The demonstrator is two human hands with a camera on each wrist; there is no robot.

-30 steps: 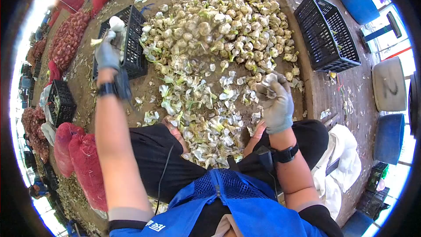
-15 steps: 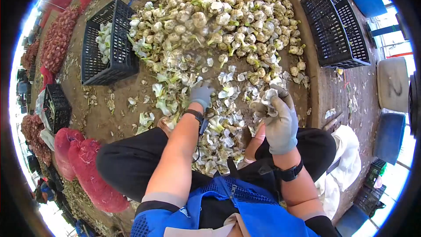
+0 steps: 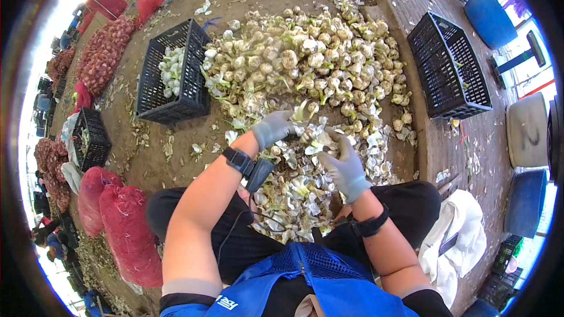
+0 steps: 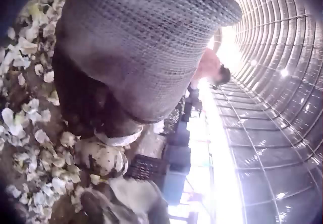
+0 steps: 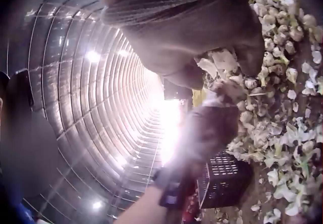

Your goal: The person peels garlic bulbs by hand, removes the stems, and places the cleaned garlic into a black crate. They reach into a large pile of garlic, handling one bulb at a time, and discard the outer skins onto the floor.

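Note:
Both gloved hands are close together over the peelings in the head view. The left hand (image 3: pixel 273 130) has bent fingers at a garlic bulb; in the left wrist view this pale, dirt-marked bulb (image 4: pixel 103 157) lies below its fingertips, against them. The right hand (image 3: pixel 345 168) curves its thumb and fingers round whitish garlic skins (image 3: pixel 318 143). Those papery skins (image 5: pixel 222 62) also show beneath the right hand (image 5: pixel 189 35) in the right wrist view, with the left hand (image 5: pixel 209 128) blurred just below. The fingers partly hide what is between the hands.
A large heap of untrimmed garlic (image 3: pixel 335 64) lies ahead. A black crate (image 3: pixel 191 91) holding white bulbs stands left, another black crate (image 3: pixel 449 67) right. Loose peelings (image 3: pixel 294 199) cover the ground between the legs. Red net sacks (image 3: pixel 132 235) lie at left.
The left hand went from the left crate, where it had white bulbs, back to the middle, and is now beside the right hand. The right hand has moved inward from the right, still holding whitish skins.

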